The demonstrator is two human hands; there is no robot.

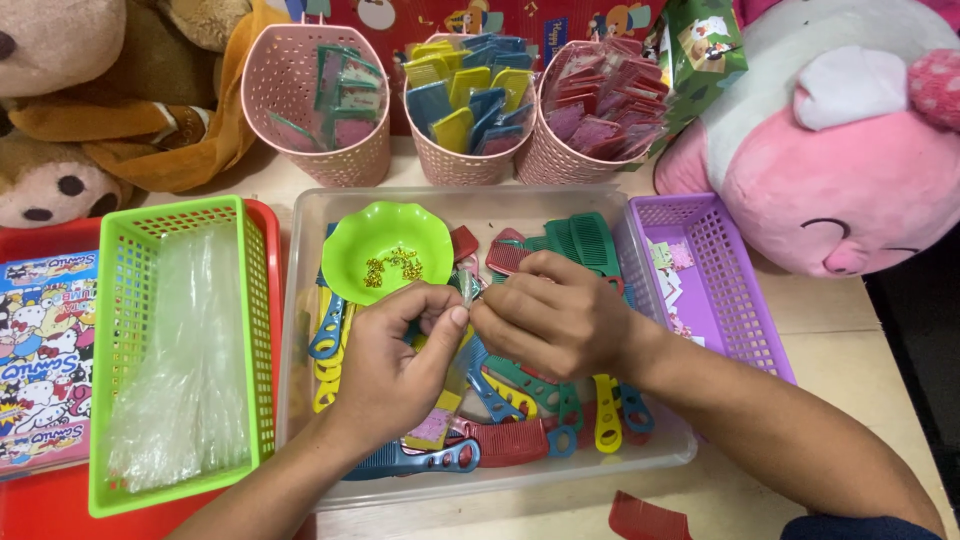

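My left hand (pixel 395 365) and my right hand (pixel 555 315) meet over a clear plastic tub (pixel 500 205) full of coloured combs (pixel 525 400). Both pinch the top of a narrow clear plastic sleeve (pixel 462 340) with a blue comb inside; the sleeve hangs down between them to a small pink card (pixel 432 427). A green bowl (pixel 385 252) with small gold pieces stands in the tub just behind my left hand.
A green basket (pixel 125 300) of clear sleeves sits left on a red tray (pixel 40 500). A purple basket (pixel 735 300) with small cards sits right. Three pink baskets (pixel 320 140) of packed combs line the back. Plush toys (pixel 840 140) flank them. A red comb (pixel 650 520) lies near the table's front edge.
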